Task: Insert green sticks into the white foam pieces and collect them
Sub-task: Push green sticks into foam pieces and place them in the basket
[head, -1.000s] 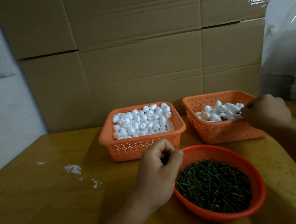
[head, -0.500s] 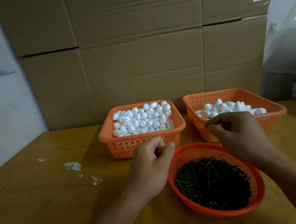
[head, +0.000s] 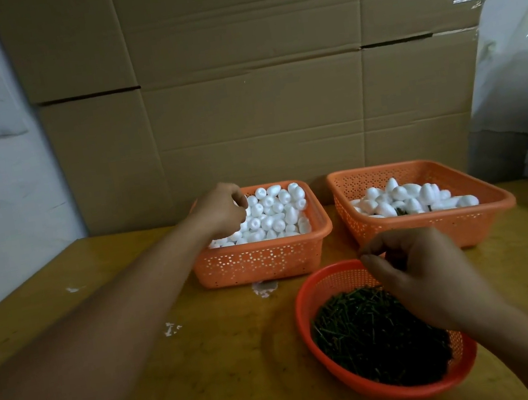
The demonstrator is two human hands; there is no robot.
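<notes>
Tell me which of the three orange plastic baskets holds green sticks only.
The round orange plastic basket nearest the person, under the right hand. It is full of green sticks; both square ones behind hold white foam pieces.

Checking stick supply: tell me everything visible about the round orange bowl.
The round orange bowl is a shallow perforated plastic basket that sits flat on the yellow table, nearest the person and in front of the two square baskets. It holds a dense heap of short green sticks. The right hand hovers over its far right side, fingers curled; whether it pinches a stick is unclear.
</notes>
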